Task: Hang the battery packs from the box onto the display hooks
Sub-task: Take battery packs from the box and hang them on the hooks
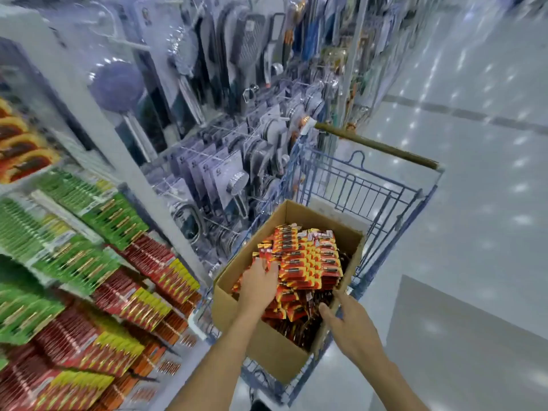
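Observation:
A cardboard box [267,345] sits in a blue wire cart and is full of red, orange and yellow battery packs [308,262]. My left hand [259,284] reaches into the box's left side and lies on the pile, its fingers stretched onto the packs and its fingertips partly hidden among them. My right hand [348,320] is at the box's right rim with its fingers spread, the forefinger along the cardboard edge and the thumb over the packs. Display hooks [124,301] at lower left carry rows of red, yellow and green battery packs.
The blue cart [385,203] with a brown handle [376,145] stands against the shelving. Hanging showerheads and hardware packs [213,173] fill the rack behind it. A shiny white floor [474,232] spreads to the right, with a grey surface [468,345] at lower right.

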Demonstrator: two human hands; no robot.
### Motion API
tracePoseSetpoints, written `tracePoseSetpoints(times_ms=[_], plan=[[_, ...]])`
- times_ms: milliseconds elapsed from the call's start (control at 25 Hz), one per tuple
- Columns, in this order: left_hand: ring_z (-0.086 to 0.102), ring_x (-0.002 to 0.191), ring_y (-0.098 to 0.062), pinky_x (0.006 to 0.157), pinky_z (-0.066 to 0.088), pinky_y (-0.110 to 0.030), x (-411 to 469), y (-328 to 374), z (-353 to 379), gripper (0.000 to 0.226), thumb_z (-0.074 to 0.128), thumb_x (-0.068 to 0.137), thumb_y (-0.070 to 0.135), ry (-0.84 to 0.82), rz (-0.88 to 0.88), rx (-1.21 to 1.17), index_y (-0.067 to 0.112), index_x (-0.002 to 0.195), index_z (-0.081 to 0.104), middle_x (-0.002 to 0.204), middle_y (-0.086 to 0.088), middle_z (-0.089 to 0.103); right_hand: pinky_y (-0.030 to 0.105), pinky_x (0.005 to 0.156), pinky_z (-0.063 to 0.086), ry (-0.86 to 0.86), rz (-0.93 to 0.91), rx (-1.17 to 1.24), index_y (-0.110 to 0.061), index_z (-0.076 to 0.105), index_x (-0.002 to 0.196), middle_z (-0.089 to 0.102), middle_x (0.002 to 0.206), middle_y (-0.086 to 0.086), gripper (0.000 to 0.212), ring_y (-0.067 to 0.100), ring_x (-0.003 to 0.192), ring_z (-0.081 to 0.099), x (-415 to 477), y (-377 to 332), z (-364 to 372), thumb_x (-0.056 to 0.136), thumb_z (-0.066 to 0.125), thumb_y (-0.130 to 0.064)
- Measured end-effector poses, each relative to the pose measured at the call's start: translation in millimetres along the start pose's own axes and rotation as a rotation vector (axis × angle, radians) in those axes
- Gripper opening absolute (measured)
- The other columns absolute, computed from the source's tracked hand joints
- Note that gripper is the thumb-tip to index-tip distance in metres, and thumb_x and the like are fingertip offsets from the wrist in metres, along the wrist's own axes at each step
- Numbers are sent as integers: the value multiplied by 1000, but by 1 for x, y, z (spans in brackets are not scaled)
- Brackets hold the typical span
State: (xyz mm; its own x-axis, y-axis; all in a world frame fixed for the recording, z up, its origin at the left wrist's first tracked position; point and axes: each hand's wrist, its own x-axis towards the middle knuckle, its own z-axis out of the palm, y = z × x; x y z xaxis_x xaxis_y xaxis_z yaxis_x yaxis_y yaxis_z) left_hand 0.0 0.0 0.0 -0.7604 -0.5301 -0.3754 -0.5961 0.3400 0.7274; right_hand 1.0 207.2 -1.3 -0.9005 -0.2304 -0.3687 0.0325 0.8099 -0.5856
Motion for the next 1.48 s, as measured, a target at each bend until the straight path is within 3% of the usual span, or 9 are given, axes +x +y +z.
tracePoseSetpoints(times_ms=[120,280,360,520,720,880,1160,1320,1480], plan=[[67,98,-35,89,52,-43,63,14,8,43,51,101,42,4,-251,-241,3,101,70,105,-16,73,36,113,40,9,48,8,-25,37,157,45,156,-3,66,18,142,44,23,-12,8,101,45,-60],[64,113,-38,83,57,-41,130,27,24,52,59,102,36,-180,-733,-675,3,142,51,135,-26,59,32,113,38,-9,120,-2,-25,37,156,44,157,-6,67,15,143,42,42,-26,17,101,42,-63],[61,123,-36,75,58,-34,139,37,29,52,58,105,30,-177,-783,-718,4,149,46,144,-21,55,33,115,36,-22,164,3,-27,37,156,43,157,-7,67,14,143,41,51,-28,17,101,41,-65],[66,76,-4,53,50,-10,153,52,42,31,46,110,9,-112,-902,-1169,10,141,50,130,-13,61,35,117,35,-50,220,-6,-28,35,157,42,159,-8,69,14,144,40,73,-23,14,100,40,-66],[57,121,-35,65,55,-36,193,35,72,46,73,95,18,17,-1078,-1052,8,133,48,136,-15,50,34,113,40,-63,211,-3,-34,40,152,47,153,-13,63,11,139,45,98,-14,9,99,41,-68],[61,107,-31,72,57,-35,165,34,68,29,65,98,5,-115,-983,-1073,6,123,52,119,-18,59,31,101,47,-76,186,82,-37,47,143,57,141,-14,50,8,126,53,121,-8,6,99,47,-62],[70,110,-36,87,61,-47,89,3,8,49,73,79,-15,-204,-767,-1084,5,122,61,118,-20,72,33,100,49,-91,198,155,-18,49,143,60,136,-3,48,19,125,59,173,-42,18,101,61,-39],[69,113,-29,93,58,-52,61,-20,-9,60,75,81,-12,-153,-585,-872,24,127,62,112,-5,78,46,109,49,-269,200,77,-16,43,142,53,143,6,78,30,133,53,208,-57,50,86,70,-62],[74,107,-26,89,60,-50,36,-37,-17,66,80,80,-7,-75,-499,-889,26,133,58,110,0,79,49,120,30,-360,100,-237,-14,21,156,18,164,16,106,36,151,24,195,-63,84,80,74,-66]])
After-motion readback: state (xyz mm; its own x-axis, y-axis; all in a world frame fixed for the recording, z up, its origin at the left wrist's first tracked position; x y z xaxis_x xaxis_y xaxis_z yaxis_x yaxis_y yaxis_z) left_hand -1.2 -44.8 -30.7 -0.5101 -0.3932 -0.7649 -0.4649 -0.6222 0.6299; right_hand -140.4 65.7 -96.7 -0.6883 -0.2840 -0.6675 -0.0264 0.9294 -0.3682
